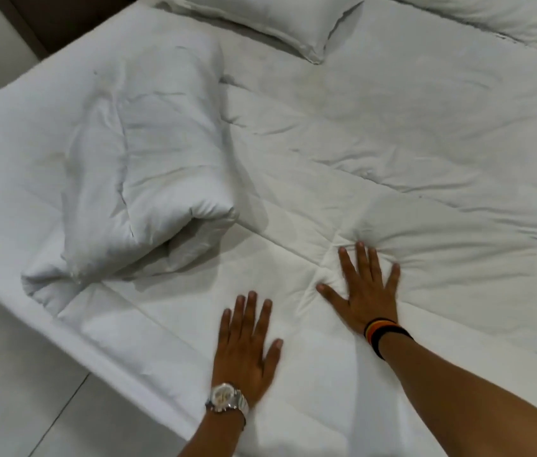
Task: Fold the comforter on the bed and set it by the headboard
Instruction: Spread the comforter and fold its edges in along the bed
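Note:
A white comforter (376, 133) lies spread over most of the bed, wrinkled in the middle. Its left part is flipped over into a thick bunched roll (135, 179) lying near the bed's left side. My left hand (247, 344), with a wristwatch, rests flat with fingers apart on the white fabric near the bed's front edge. My right hand (367, 288), with dark bands on the wrist, presses flat on the comforter a little farther in, fingers spread, and the fabric puckers around its fingertips. Neither hand holds anything.
Two white pillows lie at the head of the bed, one at top centre (260, 18) and one at top right (498, 14). A dark headboard (49, 21) shows at the top left. Pale tiled floor (13, 390) runs along the bed's left and front edge.

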`<state>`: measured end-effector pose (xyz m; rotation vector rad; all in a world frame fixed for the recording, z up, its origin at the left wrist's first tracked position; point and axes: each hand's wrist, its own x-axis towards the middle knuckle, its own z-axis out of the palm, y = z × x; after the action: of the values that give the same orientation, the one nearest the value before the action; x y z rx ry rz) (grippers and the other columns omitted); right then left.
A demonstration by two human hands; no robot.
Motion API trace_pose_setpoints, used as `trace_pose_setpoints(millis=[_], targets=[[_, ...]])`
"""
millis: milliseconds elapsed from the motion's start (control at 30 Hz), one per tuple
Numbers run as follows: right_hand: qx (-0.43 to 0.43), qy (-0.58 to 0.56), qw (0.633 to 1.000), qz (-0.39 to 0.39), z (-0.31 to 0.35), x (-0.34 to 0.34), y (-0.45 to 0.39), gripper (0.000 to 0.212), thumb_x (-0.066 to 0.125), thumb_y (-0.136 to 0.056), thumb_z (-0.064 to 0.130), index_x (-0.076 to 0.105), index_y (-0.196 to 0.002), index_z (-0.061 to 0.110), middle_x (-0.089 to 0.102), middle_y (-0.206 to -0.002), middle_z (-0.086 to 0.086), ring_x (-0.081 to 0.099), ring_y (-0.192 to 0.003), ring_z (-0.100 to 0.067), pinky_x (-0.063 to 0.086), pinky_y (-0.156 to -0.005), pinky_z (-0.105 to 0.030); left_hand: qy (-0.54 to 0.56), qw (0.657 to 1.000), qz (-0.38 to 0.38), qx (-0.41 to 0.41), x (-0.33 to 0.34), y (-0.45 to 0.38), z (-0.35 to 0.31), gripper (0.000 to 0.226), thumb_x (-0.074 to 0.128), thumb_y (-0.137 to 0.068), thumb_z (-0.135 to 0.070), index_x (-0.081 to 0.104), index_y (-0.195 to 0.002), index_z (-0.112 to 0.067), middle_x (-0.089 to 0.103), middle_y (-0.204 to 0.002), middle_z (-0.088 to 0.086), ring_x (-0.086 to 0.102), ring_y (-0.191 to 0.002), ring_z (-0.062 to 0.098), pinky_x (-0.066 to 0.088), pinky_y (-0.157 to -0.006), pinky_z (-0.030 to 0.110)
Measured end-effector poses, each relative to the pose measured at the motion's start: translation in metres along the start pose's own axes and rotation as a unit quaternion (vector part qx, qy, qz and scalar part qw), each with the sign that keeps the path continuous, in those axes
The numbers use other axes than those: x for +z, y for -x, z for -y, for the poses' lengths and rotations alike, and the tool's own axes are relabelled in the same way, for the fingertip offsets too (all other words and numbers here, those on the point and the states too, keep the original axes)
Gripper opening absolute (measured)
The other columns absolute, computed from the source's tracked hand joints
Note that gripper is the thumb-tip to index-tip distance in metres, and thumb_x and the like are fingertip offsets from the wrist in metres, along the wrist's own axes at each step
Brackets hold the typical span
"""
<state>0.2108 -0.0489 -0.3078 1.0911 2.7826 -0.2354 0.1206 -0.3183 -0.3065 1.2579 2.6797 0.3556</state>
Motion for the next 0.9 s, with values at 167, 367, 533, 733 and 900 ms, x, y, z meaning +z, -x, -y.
trace_pose_setpoints(millis=[167, 367, 533, 733, 900], targets=[[0.028, -0.05, 0.998, -0.041, 0.034, -0.042, -0.053, 0.092, 0.012, -0.088, 0.088, -0.006, -0.163, 0.039, -0.011, -0.173, 0.0, -0.012, -0.159, -0.021, -0.008, -0.122, -0.065, 0.03, 0.999, 0.005, 0.043, -0.018, -0.024, 0.003, 0.075, 0.044, -0.1, -0.053, 0.018, -0.163, -0.02, 0.004, -0.171, 0.01, 0.004, -0.158, 0.029, 0.02, -0.121, 0.058], [0.046, -0.067, 0.996, -0.025, 0.072, -0.084, -0.162, 0.088, 0.019, -0.092, 0.085, -0.001, -0.164, 0.039, -0.007, -0.173, 0.001, -0.007, -0.16, -0.022, -0.007, -0.123, -0.064, 0.019, 0.995, -0.018, 0.093, -0.039, -0.135, 0.009, 0.072, 0.033, -0.104, -0.054, 0.012, -0.164, -0.021, -0.002, -0.171, 0.007, -0.006, -0.158, 0.027, 0.0, -0.126, 0.052], [0.054, -0.057, 0.996, 0.046, 0.064, -0.069, -0.216, 0.086, 0.015, -0.091, 0.085, -0.003, -0.163, 0.042, -0.012, -0.173, 0.003, -0.01, -0.159, -0.022, -0.008, -0.121, -0.068, 0.006, 0.998, 0.009, 0.065, -0.025, -0.207, 0.018, 0.071, 0.03, -0.104, -0.056, 0.008, -0.164, -0.025, -0.007, -0.171, 0.003, -0.012, -0.157, 0.023, -0.004, -0.127, 0.05], [0.094, -0.05, 0.994, 0.009, 0.059, -0.033, -0.259, 0.084, 0.003, -0.089, 0.086, -0.01, -0.161, 0.045, -0.018, -0.171, 0.008, -0.019, -0.157, -0.016, -0.02, -0.114, -0.071, 0.029, 0.996, -0.004, 0.082, 0.001, -0.214, 0.028, 0.072, 0.031, -0.103, -0.056, 0.006, -0.164, -0.026, -0.006, -0.171, 0.003, -0.01, -0.157, 0.023, 0.005, -0.126, 0.052], [0.09, -0.089, 0.991, 0.045, 0.064, -0.056, -0.248, 0.085, 0.016, -0.093, 0.083, -0.005, -0.163, 0.04, -0.013, -0.173, 0.003, -0.013, -0.159, -0.019, -0.015, -0.118, -0.069, 0.031, 0.995, 0.04, 0.08, -0.012, -0.213, 0.025, 0.072, 0.033, -0.104, -0.054, 0.007, -0.164, -0.023, -0.007, -0.171, 0.005, -0.011, -0.157, 0.025, 0.005, -0.125, 0.054]])
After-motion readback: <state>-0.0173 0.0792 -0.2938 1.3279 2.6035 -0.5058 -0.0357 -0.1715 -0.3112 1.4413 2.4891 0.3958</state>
